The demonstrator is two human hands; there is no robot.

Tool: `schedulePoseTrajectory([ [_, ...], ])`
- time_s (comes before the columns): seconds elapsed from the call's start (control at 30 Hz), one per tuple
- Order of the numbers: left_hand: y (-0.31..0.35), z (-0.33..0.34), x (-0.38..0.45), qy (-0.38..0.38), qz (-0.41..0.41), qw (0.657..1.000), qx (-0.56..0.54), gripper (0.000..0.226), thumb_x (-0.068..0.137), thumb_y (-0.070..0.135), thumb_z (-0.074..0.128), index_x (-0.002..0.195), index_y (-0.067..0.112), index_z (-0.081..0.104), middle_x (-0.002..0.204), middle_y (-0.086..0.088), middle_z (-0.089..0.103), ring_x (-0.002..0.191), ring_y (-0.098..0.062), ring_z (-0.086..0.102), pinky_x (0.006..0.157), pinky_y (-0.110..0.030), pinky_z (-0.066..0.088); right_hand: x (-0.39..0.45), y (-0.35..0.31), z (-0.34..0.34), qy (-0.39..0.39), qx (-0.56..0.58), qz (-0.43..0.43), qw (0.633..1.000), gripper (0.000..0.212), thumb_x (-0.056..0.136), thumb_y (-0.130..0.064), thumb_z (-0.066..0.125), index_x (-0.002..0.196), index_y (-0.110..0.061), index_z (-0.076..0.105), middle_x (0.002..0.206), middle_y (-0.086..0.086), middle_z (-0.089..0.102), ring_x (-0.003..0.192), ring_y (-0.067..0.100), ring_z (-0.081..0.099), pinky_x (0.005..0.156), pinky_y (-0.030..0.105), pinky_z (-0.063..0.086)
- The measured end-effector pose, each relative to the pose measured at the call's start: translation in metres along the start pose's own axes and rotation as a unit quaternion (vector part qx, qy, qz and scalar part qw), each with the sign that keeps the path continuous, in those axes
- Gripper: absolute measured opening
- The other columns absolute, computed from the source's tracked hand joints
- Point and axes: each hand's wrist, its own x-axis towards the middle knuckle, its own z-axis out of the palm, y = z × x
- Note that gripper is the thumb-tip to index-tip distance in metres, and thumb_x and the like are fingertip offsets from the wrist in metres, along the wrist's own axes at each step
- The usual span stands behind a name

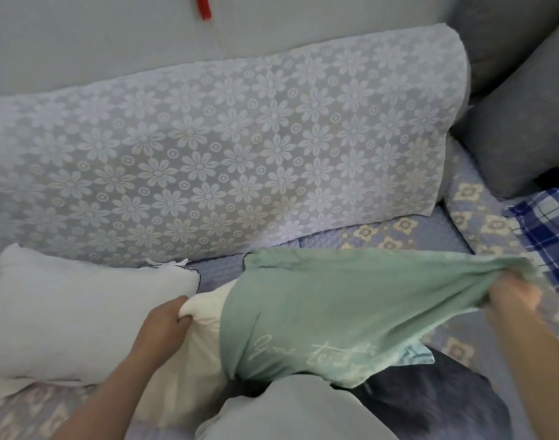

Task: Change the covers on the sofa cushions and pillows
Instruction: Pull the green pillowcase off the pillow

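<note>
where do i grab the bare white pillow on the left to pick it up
Take the white pillow by its right-hand corner, near the left hand, coming from above. It lies flat on the sofa and that corner is free and nearest.

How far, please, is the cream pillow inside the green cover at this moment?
Partly in. The pillow's left end sticks out of the green cover, gripped by the left hand; the right hand grips the cover's far end.

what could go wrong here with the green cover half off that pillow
The right hand pinches only the bunched end of the green fabric cover, pulled taut, so it might slip or strain a seam. The left hand grips just a corner of the cream pillow insert, which could slide free and bump the bare white pillow.
</note>
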Motion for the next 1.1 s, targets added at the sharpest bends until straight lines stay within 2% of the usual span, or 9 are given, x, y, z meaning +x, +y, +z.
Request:
schedulePoseTrajectory([
  [0.17, 0.053, -0.009, 0.003, -0.021, -0.025, 0.987, -0.16, 0.018, 0.088, 0.005, 0.057, 0.081, 0.016, 0.069, 0.077, 0.005, 0.072, 0.074, -0.009, 0.063, 0.066, -0.023, 0.045, -0.127, 0.033, 0.049, -0.344, -0.087, 0.036, 0.934, 0.055, 0.093, -0.061, 0.053, 0.129, -0.02, 0.059, 0.122, 0.007, 0.068, 0.105, 0.024, 0.066, 0.094, 0.042, 0.046],
  [0.33, 0.126, -0.024, -0.003, -0.066, 0.053, 0.985, -0.153, 0.033, 0.088, 0.001, 0.058, 0.085, 0.029, 0.074, 0.078, 0.015, 0.073, 0.065, 0.003, 0.059, 0.066, -0.022, 0.046, -0.166, 0.074, 0.083, -0.467, -0.253, -0.031, 0.847, 0.071, 0.091, -0.031, 0.072, 0.148, -0.038, 0.03, 0.11, 0.004, 0.067, 0.096, 0.014, 0.064, 0.078, 0.019, 0.047],
  [0.4, 0.16, -0.048, -0.005, -0.084, 0.108, 0.985, -0.106, 0.015, 0.085, 0.007, 0.059, 0.085, 0.013, 0.072, 0.075, -0.001, 0.071, 0.059, 0.0, 0.055, 0.063, -0.027, 0.044, -0.155, 0.072, 0.088, -0.412, -0.278, -0.122, 0.859, 0.06, 0.082, -0.027, 0.074, 0.13, -0.045, 0.044, 0.122, -0.001, 0.06, 0.112, 0.02, 0.061, 0.085, 0.02, 0.048],
  [0.47, 0.185, -0.084, -0.006, -0.131, 0.119, 0.982, -0.073, 0.009, 0.08, 0.006, 0.063, 0.083, 0.007, 0.07, 0.064, -0.003, 0.065, 0.054, -0.002, 0.053, 0.058, -0.025, 0.042, -0.135, 0.055, 0.084, -0.305, -0.298, -0.181, 0.886, 0.084, 0.078, -0.023, 0.078, 0.148, -0.036, 0.035, 0.145, 0.011, 0.044, 0.135, 0.032, 0.044, 0.105, 0.039, 0.044],
  [0.6, 0.2, -0.164, 0.004, -0.241, 0.026, 0.955, -0.168, 0.044, 0.042, 0.01, 0.066, 0.083, -0.006, 0.067, 0.075, -0.017, 0.065, 0.068, -0.026, 0.063, 0.063, -0.034, 0.047, -0.1, 0.001, 0.056, -0.269, -0.331, -0.173, 0.888, 0.118, 0.073, -0.012, 0.087, 0.161, -0.025, 0.008, 0.167, 0.004, 0.007, 0.152, 0.028, 0.012, 0.119, 0.048, 0.023],
  [0.73, 0.186, -0.199, 0.061, -0.176, -0.022, 0.946, -0.27, 0.047, 0.041, 0.006, 0.074, 0.087, 0.015, 0.079, 0.088, -0.013, 0.074, 0.075, -0.025, 0.072, 0.062, -0.032, 0.058, -0.13, -0.024, 0.05, -0.416, -0.276, -0.134, 0.856, 0.044, 0.084, -0.027, 0.072, 0.122, -0.031, 0.052, 0.127, -0.007, 0.057, 0.122, 0.019, 0.052, 0.1, 0.034, 0.042],
  [0.83, 0.147, -0.166, 0.121, -0.026, -0.09, 0.995, -0.038, 0.05, 0.093, 0.016, 0.066, 0.142, 0.017, 0.055, 0.121, -0.013, 0.067, 0.106, -0.03, 0.065, 0.087, -0.04, 0.053, -0.153, -0.003, 0.067, -0.413, -0.179, -0.043, 0.892, 0.018, 0.1, -0.011, 0.056, 0.115, -0.01, 0.066, 0.1, 0.008, 0.076, 0.091, 0.023, 0.072, 0.092, 0.043, 0.056],
  [0.93, 0.124, -0.086, 0.124, 0.033, -0.117, 0.984, 0.133, 0.054, 0.101, 0.036, 0.054, 0.149, 0.012, 0.043, 0.149, -0.02, 0.045, 0.136, -0.039, 0.044, 0.111, -0.046, 0.036, -0.168, 0.013, 0.075, -0.351, -0.092, 0.038, 0.931, 0.031, 0.104, -0.031, 0.053, 0.119, -0.006, 0.062, 0.102, 0.016, 0.075, 0.091, 0.032, 0.073, 0.081, 0.047, 0.061],
  [1.1, 0.093, 0.078, -0.005, -0.204, -0.123, 0.971, 0.015, 0.024, 0.101, 0.031, 0.053, 0.103, 0.014, 0.068, 0.105, -0.009, 0.068, 0.097, -0.023, 0.065, 0.08, -0.023, 0.048, -0.208, 0.016, 0.084, -0.385, -0.112, 0.143, 0.905, 0.031, 0.098, -0.03, 0.063, 0.109, -0.001, 0.069, 0.089, 0.016, 0.077, 0.076, 0.03, 0.075, 0.06, 0.034, 0.059],
])
